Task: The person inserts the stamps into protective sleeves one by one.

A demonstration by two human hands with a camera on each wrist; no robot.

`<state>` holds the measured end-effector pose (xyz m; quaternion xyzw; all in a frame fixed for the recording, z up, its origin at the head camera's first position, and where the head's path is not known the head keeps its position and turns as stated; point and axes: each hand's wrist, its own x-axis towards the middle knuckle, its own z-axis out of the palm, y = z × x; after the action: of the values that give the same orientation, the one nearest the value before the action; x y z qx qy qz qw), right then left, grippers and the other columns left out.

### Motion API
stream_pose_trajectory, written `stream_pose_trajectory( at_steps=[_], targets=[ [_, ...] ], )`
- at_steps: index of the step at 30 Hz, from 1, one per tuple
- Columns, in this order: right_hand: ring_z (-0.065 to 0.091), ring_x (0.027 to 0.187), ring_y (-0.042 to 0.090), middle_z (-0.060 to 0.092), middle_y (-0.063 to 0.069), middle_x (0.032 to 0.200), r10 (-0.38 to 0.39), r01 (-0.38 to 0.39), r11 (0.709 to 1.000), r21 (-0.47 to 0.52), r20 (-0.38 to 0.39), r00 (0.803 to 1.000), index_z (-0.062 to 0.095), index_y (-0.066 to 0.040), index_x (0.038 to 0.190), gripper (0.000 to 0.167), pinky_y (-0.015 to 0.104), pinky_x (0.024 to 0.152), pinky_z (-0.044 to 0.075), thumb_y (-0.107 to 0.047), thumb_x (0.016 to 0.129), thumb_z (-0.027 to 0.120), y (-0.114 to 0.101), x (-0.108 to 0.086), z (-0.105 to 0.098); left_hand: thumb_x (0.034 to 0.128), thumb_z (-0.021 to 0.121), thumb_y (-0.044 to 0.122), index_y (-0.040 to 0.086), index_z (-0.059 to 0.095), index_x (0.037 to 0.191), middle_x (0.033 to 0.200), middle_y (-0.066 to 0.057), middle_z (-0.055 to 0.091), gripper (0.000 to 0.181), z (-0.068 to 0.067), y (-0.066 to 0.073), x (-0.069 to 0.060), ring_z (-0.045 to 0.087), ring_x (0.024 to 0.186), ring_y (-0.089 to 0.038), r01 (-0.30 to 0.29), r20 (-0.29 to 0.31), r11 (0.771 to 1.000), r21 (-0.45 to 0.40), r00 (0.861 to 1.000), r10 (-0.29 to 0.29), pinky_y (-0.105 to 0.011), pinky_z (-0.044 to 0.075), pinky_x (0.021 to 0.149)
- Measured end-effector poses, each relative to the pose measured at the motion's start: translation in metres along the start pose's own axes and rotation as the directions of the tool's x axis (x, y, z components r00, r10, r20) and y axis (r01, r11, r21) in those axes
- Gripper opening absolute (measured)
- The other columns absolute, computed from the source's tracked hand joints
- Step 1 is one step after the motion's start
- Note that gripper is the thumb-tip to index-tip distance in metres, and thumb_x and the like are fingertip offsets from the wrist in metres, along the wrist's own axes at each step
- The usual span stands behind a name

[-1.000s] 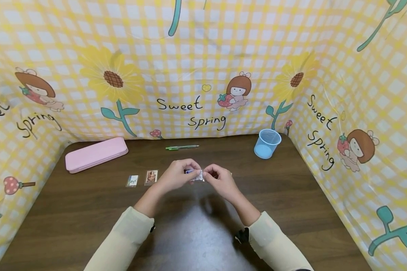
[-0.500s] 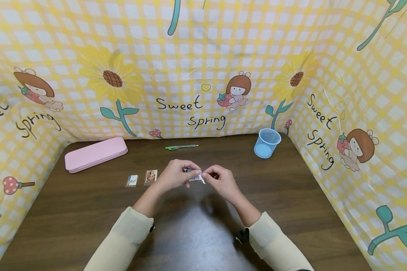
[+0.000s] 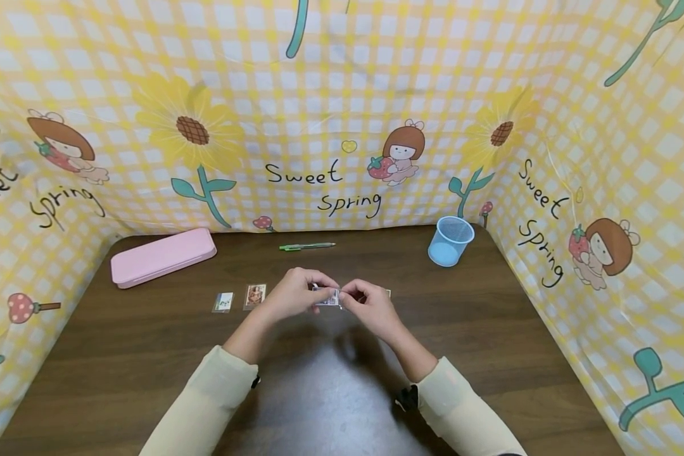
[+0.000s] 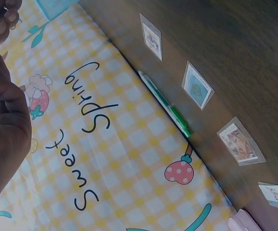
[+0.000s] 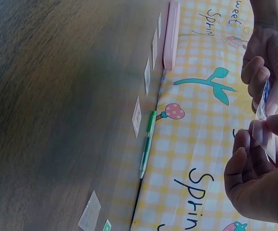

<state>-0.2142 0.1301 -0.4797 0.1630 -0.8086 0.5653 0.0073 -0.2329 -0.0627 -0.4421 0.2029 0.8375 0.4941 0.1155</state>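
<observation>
Between both hands, in mid-air over the table, is a small printed card in a clear plastic sleeve (image 3: 327,299). My left hand (image 3: 296,292) grips its left part, thumb on top. The fingertips of my right hand (image 3: 372,306) pinch the clear right end of the sleeve. In the right wrist view, the sleeve (image 5: 262,134) stretches from the left hand (image 5: 273,53) to the right hand (image 5: 257,180). Fingers cover much of the card. The left wrist view catches only part of the left hand (image 4: 8,106).
Sleeved cards (image 3: 254,296) lie left of the hands; several show in the left wrist view, such as a blue one (image 4: 197,86). Behind are a pink pencil case (image 3: 164,258), a green pen (image 3: 307,246) and a blue mesh pen holder (image 3: 451,241). A checked cloth (image 3: 330,114) walls the table.
Both hands stay in nearly the same place. The card's printed face has tilted into clearer view, and the plastic strip that hung below the right fingertips half a second ago shows less.
</observation>
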Motion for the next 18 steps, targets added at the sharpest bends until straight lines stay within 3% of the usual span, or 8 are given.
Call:
stream_pose_trajectory(
  at_steps=[8, 14, 18],
  targets=[
    [0.051, 0.063, 0.010, 0.063, 0.008, 0.075, -0.009, 0.009, 1.000, 0.001, -0.036, 0.999, 0.068, -0.003, 0.087, 0.008, 0.020, 0.057, 0.042, -0.010, 0.088, 0.066, -0.003, -0.001, 0.002, 0.0863, 0.067, 0.012, 0.011, 0.072, 0.092, 0.078, -0.001, 0.067, 0.007, 0.004, -0.001, 0.002, 0.058, 0.049, -0.020, -0.026, -0.061, 0.997, 0.068, 0.998, 0.030, -0.031, 0.049, 0.048],
    [0.049, 0.063, 0.009, 0.060, 0.012, 0.073, -0.021, 0.021, 1.000, -0.005, -0.017, 1.000, 0.064, 0.005, 0.085, 0.007, 0.019, 0.057, 0.041, -0.001, 0.087, 0.062, -0.033, -0.008, -0.003, 0.0852, 0.067, 0.011, 0.007, 0.068, 0.097, 0.076, 0.000, 0.064, 0.013, 0.005, -0.001, 0.002, 0.058, 0.058, -0.019, -0.072, -0.049, 0.994, 0.087, 0.996, 0.076, -0.028, 0.047, 0.051],
    [0.049, 0.064, 0.009, 0.060, 0.012, 0.073, 0.000, 0.000, 1.000, 0.002, -0.009, 1.000, 0.064, 0.006, 0.085, 0.007, 0.019, 0.058, 0.041, -0.001, 0.087, 0.062, -0.041, -0.010, -0.005, 0.0851, 0.069, 0.014, 0.011, 0.069, 0.094, 0.076, 0.001, 0.065, 0.010, 0.004, -0.001, 0.000, 0.056, 0.058, -0.017, -0.054, -0.041, 0.995, 0.084, 0.997, 0.058, -0.029, 0.047, 0.049]
  ],
)
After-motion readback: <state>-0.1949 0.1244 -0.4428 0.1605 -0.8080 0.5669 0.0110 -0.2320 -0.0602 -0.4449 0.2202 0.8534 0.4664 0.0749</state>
